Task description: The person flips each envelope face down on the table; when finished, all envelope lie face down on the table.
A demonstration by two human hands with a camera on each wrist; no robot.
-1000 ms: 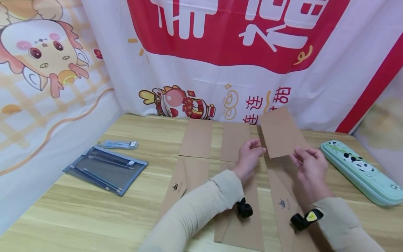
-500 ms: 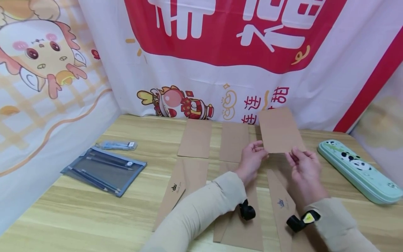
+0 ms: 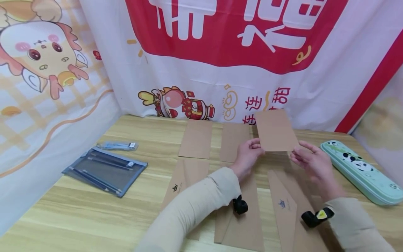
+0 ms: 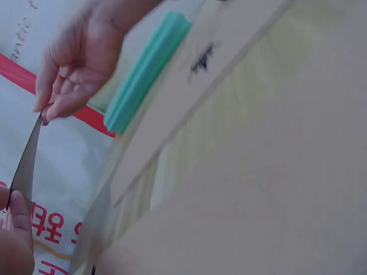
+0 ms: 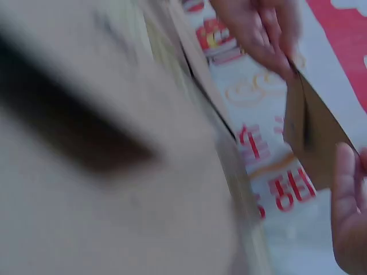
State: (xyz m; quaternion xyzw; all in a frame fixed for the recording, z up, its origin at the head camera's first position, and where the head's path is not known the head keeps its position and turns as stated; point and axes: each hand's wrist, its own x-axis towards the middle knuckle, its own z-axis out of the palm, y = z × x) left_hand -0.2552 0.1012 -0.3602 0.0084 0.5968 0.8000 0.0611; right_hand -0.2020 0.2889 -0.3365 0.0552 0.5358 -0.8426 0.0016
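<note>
A brown kraft-paper card is held up above the table, its far edge overlapping the cloth backdrop. My left hand pinches its near left corner. At the near right corner, my right hand pinches it between thumb and fingers. The right wrist view shows the card's underside with a folded or layered edge. Below lies a kraft envelope with a printed crown. Two more envelopes, a middle one and a left one, lie beside it, partly hidden by my left arm.
Two flat brown cards, one left and one middle, lie beyond the envelopes. A mint panda pencil case is at right. On the left sit a mesh zip pouch with pencils and a small blue packet. Printed cloth hangs behind.
The raised card has shifted slightly left and turned straighter. My left hand, first just apart from it, now grips its left corner, while my right hand has regripped at the right corner.
</note>
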